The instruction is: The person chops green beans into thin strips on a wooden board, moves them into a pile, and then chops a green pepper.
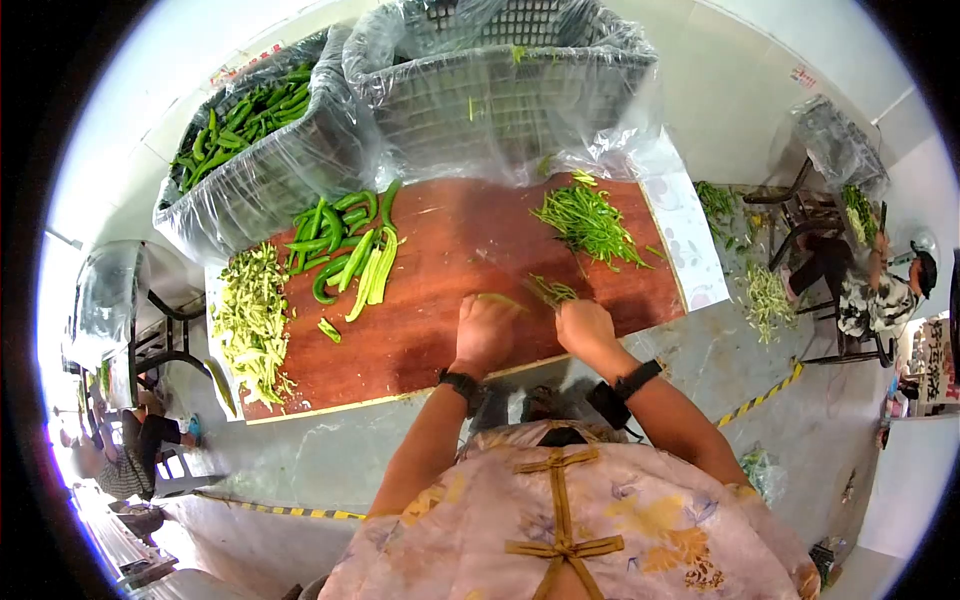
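Observation:
My left hand (488, 330) is closed, pressing on a pale green pepper piece (503, 301) near the front of the reddish-brown board (440, 240). Beside it, my right hand (586, 327) makes a fist round a knife, whose blade shows only as a faint motion blur; the handle is hidden. Some cut green strips (553, 291) lie just beyond my right knuckles. Further back on the right is a heap of thin green pepper strips (595, 222). Whole and split green peppers (345, 240) lie left of my hands, and pale seedy pepper cores (252, 325) are piled along the left end.
Behind the board stand a plastic-lined crate of green peppers (245, 125) and a larger plastic-lined crate (510, 110). Trimmings (768, 300) lie to the right. One person (875, 290) sits at the far right, another (130, 455) at the far left. Yellow-black tape (760, 395) marks the floor.

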`<state>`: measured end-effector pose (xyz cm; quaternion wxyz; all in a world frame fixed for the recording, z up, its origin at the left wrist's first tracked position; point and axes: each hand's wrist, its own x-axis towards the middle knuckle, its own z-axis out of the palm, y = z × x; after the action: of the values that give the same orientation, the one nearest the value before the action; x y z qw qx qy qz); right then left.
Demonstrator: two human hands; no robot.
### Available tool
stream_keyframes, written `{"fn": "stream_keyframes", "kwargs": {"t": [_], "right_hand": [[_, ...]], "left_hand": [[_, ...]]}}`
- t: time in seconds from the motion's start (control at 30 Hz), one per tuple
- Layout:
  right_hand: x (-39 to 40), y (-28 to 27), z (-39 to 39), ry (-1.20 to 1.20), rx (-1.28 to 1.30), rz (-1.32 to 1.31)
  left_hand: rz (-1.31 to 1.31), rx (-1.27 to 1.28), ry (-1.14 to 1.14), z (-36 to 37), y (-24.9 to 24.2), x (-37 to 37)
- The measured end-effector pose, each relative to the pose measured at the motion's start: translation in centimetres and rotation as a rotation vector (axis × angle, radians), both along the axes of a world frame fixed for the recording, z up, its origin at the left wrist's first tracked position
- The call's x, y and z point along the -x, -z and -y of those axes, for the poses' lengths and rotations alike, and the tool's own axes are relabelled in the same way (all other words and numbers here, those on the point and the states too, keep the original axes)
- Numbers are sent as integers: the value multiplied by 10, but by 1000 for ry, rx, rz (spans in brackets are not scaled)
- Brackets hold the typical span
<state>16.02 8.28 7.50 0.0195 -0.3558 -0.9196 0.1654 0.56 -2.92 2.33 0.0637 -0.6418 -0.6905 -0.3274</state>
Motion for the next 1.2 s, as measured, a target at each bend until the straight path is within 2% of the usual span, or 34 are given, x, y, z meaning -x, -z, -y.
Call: {"fn": "stream_keyframes", "kwargs": {"t": [0.43, 0.53, 0.67, 0.73, 0.87, 0.9, 1.07, 1.2], "right_hand": [[-15, -6, 24, -93, 57, 33], [-9, -6, 24, -76, 53, 85], [18, 5, 20, -84, 79, 104], [36, 12, 12, -121, 85, 7], [62, 11, 0, -140, 31, -67], [62, 11, -6, -84, 35, -54], [19, 11, -20, 55, 15, -23], [-22, -7, 0, -35, 41, 20]], "left_hand": [[164, 54, 44, 3, 11, 3], [109, 63, 46, 2, 14, 5], [100, -4, 82, 2, 3, 6], [129, 77, 109, 4, -1, 6], [152, 37, 99, 2, 6, 6], [168, 29, 64, 1, 6, 5], [255, 16, 35, 0, 10, 3], [169, 5, 79, 0, 16, 5]]}}
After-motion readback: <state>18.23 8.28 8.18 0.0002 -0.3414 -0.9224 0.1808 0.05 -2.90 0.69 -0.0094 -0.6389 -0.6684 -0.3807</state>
